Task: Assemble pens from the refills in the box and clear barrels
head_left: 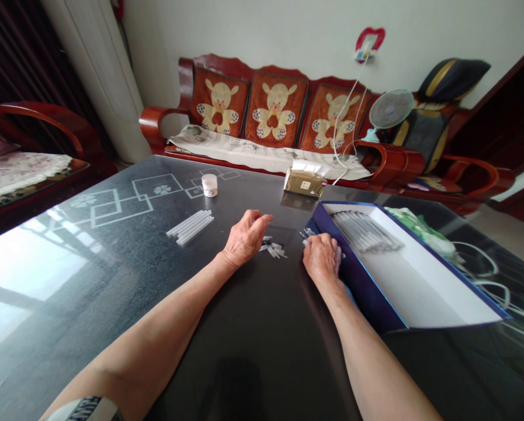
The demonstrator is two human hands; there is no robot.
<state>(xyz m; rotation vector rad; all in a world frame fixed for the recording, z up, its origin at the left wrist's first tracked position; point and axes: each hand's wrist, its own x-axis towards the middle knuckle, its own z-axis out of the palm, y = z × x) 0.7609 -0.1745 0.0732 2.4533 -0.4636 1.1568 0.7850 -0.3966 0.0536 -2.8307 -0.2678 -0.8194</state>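
"So, where to look for the small white pieces [274,249]?"

"Loose on the counter [253,345], between left hand [245,238] and right hand [323,256]."

"And the grip?"

"Curled at left, lowered over thin rods [308,232] beside the blue box [419,286] at right; cannot tell whether pinching anything."

"Progress?"

"Probably partway, judging by a row of slim sticks [367,233] in the box and a bundle of white tubes [190,226] left out."

"Other containers?"

"Noted: gold tissue box [304,185] with tissues [309,168] on top; white cup [210,185] with unclear contents."
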